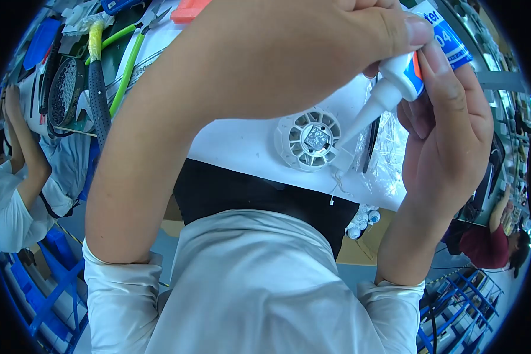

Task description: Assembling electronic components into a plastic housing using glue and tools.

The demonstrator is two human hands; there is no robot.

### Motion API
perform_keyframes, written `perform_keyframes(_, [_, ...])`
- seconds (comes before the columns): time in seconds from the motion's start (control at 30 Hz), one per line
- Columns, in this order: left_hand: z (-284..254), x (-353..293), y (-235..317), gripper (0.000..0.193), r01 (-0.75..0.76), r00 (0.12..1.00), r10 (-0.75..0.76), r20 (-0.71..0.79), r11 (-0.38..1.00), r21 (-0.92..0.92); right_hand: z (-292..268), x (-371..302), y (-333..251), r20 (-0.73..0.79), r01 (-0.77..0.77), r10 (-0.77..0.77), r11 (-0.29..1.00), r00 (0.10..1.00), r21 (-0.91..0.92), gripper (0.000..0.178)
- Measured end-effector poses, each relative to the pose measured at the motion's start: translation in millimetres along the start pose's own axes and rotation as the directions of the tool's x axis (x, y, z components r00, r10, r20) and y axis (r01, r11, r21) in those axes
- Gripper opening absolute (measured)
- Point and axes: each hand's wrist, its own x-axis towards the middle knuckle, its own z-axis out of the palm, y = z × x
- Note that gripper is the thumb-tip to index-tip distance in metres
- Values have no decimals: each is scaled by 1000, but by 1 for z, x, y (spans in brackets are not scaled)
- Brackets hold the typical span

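Both my hands are closed round a white tube [448, 44] with a blue label and a long tapered nozzle [369, 112]. My left hand [380, 29] reaches across from the left and pinches the tube's body from above. Below it, my right hand [448, 106] grips the same tube with thumb and fingers. The nozzle slants down to the left, its tip near the edge of a round white finned housing [286, 138]. At the housing's centre lies a square patch of silvery-grey material [317, 138]. A thin white cable with a small connector [331, 200] trails toward the table's front edge.
The housing lies on a white sheet [230, 144]. Clear plastic bags [389, 156] and a dark slim tool [371, 144] are right of it. Green-handled pliers [127, 74], a dark-handled tool [98, 94] and a round black mesh-like item [66, 91] crowd the left. Other people sit at both sides.
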Motion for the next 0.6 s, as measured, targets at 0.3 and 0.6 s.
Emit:
perform_keyframes(0.3, [2, 8, 10, 26, 120, 992, -117, 42, 990, -75, 10, -6, 6, 8, -89, 89, 996, 996, 31, 26])
perform_keyframes(0.6, [8, 11, 0, 27, 59, 998, -56, 27, 991, -120, 8, -8, 18, -43, 31, -33, 998, 999, -51, 26])
